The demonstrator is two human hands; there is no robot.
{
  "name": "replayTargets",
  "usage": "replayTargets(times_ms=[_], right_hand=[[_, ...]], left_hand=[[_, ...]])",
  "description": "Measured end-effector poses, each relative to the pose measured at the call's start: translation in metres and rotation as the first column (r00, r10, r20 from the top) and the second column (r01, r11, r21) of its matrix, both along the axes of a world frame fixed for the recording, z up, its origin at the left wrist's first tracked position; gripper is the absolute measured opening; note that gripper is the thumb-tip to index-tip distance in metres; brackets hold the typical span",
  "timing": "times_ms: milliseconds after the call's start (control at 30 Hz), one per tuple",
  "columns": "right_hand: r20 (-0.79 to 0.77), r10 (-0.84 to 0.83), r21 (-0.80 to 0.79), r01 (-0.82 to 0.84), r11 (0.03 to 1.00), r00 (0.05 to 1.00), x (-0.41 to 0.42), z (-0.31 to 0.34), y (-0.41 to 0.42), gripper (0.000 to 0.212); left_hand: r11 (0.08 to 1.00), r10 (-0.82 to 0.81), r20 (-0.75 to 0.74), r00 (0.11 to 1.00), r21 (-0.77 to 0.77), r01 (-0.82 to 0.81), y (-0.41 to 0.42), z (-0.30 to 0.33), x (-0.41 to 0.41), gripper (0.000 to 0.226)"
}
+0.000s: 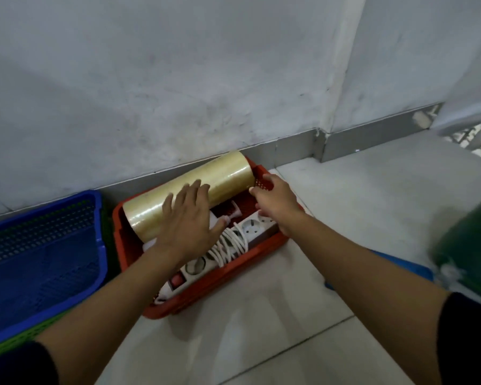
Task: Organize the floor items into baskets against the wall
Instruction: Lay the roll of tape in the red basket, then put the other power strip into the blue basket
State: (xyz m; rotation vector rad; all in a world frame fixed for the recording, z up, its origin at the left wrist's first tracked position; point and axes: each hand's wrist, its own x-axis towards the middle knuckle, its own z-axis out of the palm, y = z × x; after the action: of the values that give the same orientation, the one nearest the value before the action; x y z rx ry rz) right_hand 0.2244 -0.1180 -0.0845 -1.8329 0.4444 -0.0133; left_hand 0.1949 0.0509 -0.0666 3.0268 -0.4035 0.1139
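Far left by the wall: blue perforated plastic basket [42,245] nested in a green one. Just right of it, red perforated plastic basket [206,284], back edge at the wall. Left hand [190,220], fingers spread flat, rests on a yellowish clear-tape roll [189,193] lying w/ its ends on the basket's left & right edges. Underneath: white power strip [250,232] w/ coiled cord. Right hand [275,201], fingers loosely apart, at the basket's back-right corner, holding nothing.

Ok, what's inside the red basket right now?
In the red basket: a big clear film roll under the left hand, and a white power strip with coiled cord. Whatever lies beneath the roll is mostly hidden.
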Motion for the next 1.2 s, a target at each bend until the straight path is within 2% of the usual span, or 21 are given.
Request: replayTargets(times_ms=[100,200,367,500,600,700,867,933,1000,1067,1133,1200], right_hand=[[0.052,0.006,-0.150,0.002,0.989,0.999,-0.039,0.016,-0.022,0.047],[0.052,0.021,-0.264,-0.007,0.965,0.998,-0.082,0.030,-0.053,0.059],[0.057,-0.063,-0.374,0.080,0.924,0.996,-0.170,0.039,-0.133,0.066],[0.032,-0.282,-0.498,0.260,0.827,0.959,-0.261,0.029,-0.210,0.067],[-0.054,-0.479,-0.578,0.363,0.731,0.876,-0.326,0.013,-0.252,0.067],[-0.192,-0.613,-0.659,0.362,0.659,0.766,-0.385,-0.004,-0.283,0.070],[-0.414,-0.744,-0.794,0.191,0.577,0.525,-0.469,-0.031,-0.308,0.081],[-0.503,-0.751,-0.794,0.115,0.597,0.427,-0.493,-0.042,-0.313,0.084],[-0.585,-0.733,-0.752,0.107,0.651,0.348,-0.510,-0.048,-0.314,0.090],[-0.603,-0.727,-0.747,0.087,0.659,0.329,-0.518,-0.048,-0.315,0.093],[-0.551,-0.750,-0.800,0.026,0.600,0.365,-0.518,-0.046,-0.316,0.093],[-0.501,-0.767,-0.824,0.050,0.564,0.402,-0.514,-0.045,-0.318,0.097]], left_hand=[[0.994,-0.109,-0.030,0.994,0.009,0.110,-0.030,0.028,-0.017,0.068],[0.971,-0.236,-0.027,0.971,0.030,0.237,-0.078,0.047,-0.039,0.057],[0.859,-0.512,-0.142,0.847,-0.064,0.508,-0.187,0.046,-0.095,0.061],[0.739,-0.673,-0.245,0.698,-0.180,0.649,-0.275,0.034,-0.160,0.057],[0.643,-0.765,-0.259,0.589,-0.257,0.722,-0.321,0.018,-0.207,0.050],[0.589,-0.803,-0.325,0.500,-0.303,0.749,-0.351,0.004,-0.247,0.055],[0.543,-0.814,-0.419,0.403,-0.300,0.785,-0.370,-0.017,-0.284,0.054],[0.553,-0.799,-0.453,0.396,-0.294,0.780,-0.368,-0.023,-0.286,0.054],[0.580,-0.778,-0.478,0.407,-0.299,0.758,-0.366,-0.030,-0.285,0.053],[0.600,-0.762,-0.499,0.412,-0.306,0.739,-0.361,-0.036,-0.285,0.053],[0.601,-0.755,-0.518,0.401,-0.305,0.739,-0.356,-0.042,-0.286,0.052],[0.604,-0.747,-0.536,0.393,-0.301,0.738,-0.352,-0.046,-0.287,0.052]])
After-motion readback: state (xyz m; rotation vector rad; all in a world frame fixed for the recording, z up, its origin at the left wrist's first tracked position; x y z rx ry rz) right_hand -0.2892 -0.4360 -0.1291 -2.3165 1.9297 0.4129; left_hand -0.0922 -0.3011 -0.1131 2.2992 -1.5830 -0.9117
